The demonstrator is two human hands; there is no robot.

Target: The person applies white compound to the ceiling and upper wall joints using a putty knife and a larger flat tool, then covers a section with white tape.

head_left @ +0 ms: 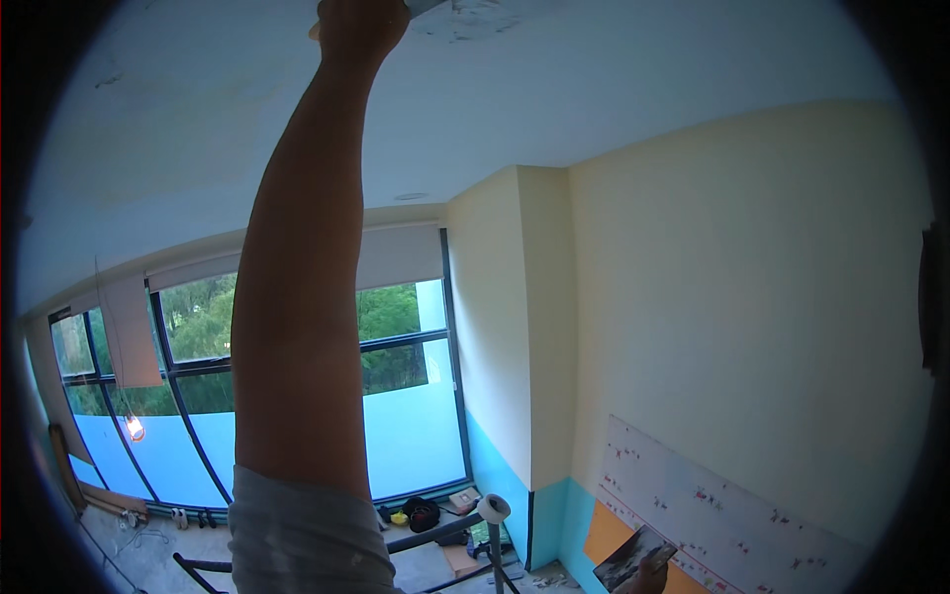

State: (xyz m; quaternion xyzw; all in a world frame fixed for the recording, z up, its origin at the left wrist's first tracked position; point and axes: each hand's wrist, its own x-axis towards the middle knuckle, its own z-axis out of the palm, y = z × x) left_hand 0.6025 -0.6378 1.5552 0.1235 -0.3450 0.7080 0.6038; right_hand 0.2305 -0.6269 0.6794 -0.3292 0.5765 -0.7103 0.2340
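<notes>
My left arm is raised straight up through the middle of the view, and my left hand is closed at the top edge. From that fist a flat grey blade sticks out to the right, looking like a putty knife; its handle is hidden. The blade is close to a rough, whitish smeared patch on the ceiling. Low on the right, my right hand grips a flat dark plate streaked with white, held tilted. Most of that hand is cut off by the lower edge.
Dark ladder-like bars with a round light cap stand below me. A lit bulb hangs on a wire at left, before tall windows. Bags and small items lie on the floor by the glass. A patterned panel lines the right wall.
</notes>
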